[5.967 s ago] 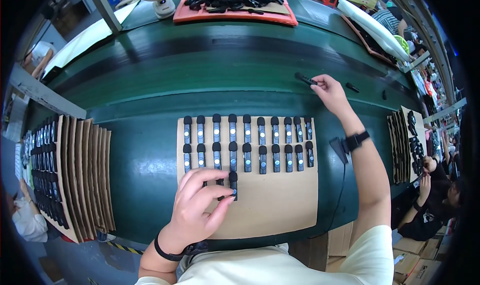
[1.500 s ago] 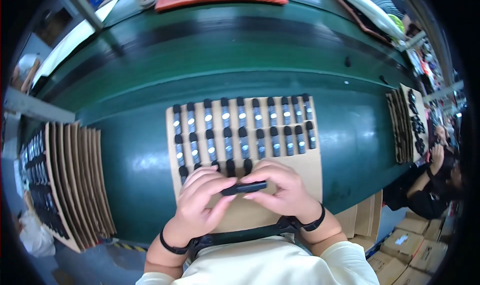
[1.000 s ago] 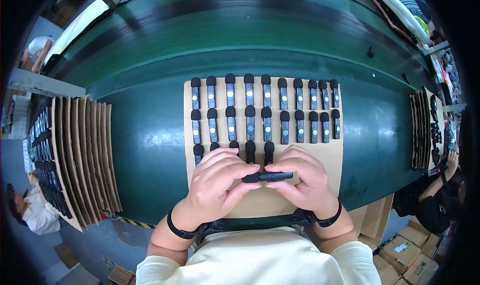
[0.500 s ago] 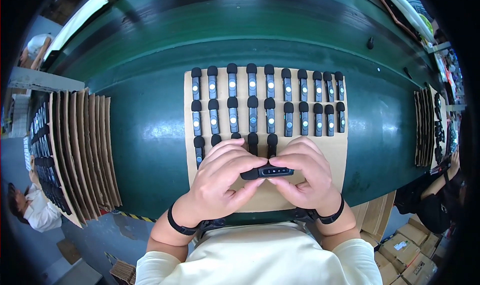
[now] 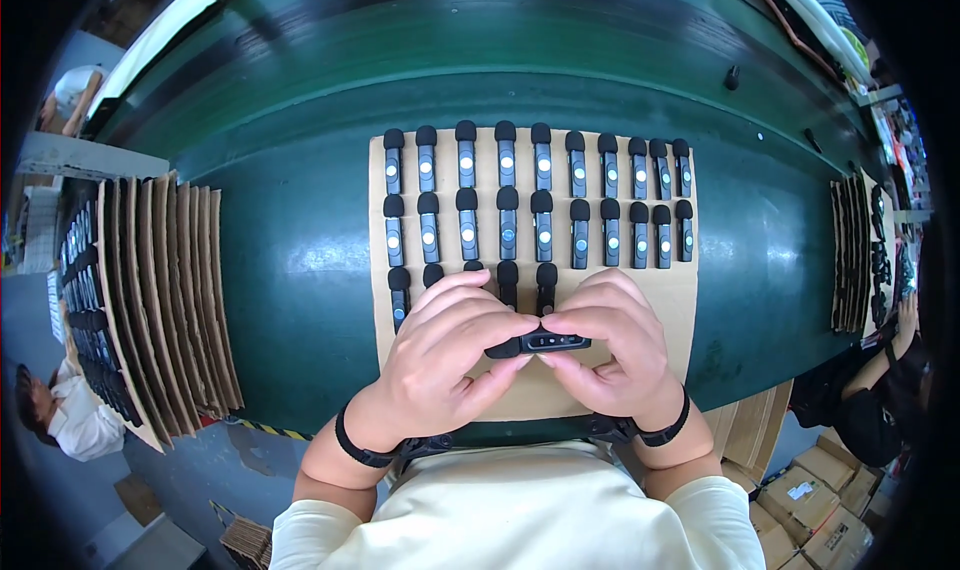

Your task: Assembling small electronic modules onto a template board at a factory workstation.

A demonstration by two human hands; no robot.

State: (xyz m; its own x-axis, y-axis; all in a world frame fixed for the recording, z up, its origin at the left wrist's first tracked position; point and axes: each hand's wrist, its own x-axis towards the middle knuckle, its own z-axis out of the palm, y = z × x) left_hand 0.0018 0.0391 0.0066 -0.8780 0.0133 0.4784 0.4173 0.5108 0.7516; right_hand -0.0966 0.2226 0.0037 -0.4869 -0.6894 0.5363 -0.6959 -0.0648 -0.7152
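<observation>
Both of my hands hold one small black stick-shaped device (image 5: 540,343) sideways over the near part of a brown cardboard sheet (image 5: 680,300). My left hand (image 5: 445,355) pinches its foam-capped left end; my right hand (image 5: 615,355) grips the right end. On the sheet lie rows of the same black devices (image 5: 540,200), each with a round foam cap and a light dot. Two full rows sit at the far side. A third, shorter row is partly hidden under my fingers.
The sheet rests on a dark green conveyor belt (image 5: 290,260). A stack of upright cardboard sheets loaded with devices (image 5: 150,290) stands at the left, another stack (image 5: 860,250) at the right. A person sits at the lower left (image 5: 55,420), another at the right (image 5: 890,370). Cartons (image 5: 810,500) lie lower right.
Six seconds ago my left hand pressed a device into the third row while my right reached far across the belt. Since then both hands have come together on one device held sideways.
</observation>
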